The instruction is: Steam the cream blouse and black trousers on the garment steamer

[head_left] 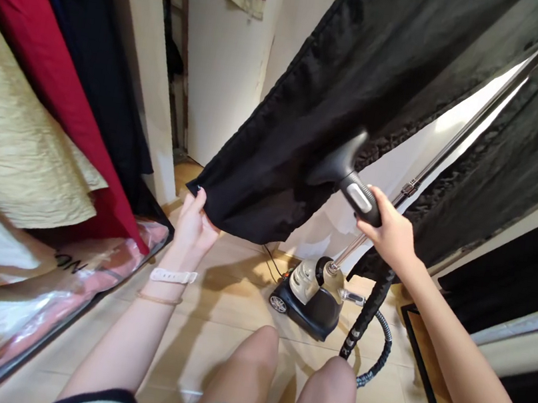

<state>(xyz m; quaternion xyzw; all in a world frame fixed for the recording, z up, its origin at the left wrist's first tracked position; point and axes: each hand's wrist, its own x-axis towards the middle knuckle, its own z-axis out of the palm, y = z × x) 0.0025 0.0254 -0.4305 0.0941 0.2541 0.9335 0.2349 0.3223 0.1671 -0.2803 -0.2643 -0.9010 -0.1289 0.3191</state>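
A black trouser leg (266, 154) hangs down slantwise from the upper right. My left hand (197, 224) pinches its lower corner, thumb on top, and pulls the hem out to the left. My right hand (391, 230) is wrapped round the handle of a garment steamer head (348, 166), dark grey with a light grey button. The head's face lies against or very close to the black cloth; the exact contact is hidden. From the handle a black-covered hose (368, 311) runs down below my right wrist. The steamer base (313, 295) stands on the floor.
The steamer's metal pole (461, 132) rises slantwise to the upper right. Red (62, 63) and cream garments (22, 124) hang at the left, above plastic-wrapped pink items (111, 272). A white door (228, 67) stands behind. A black rack frame (429, 380) lies at the right.
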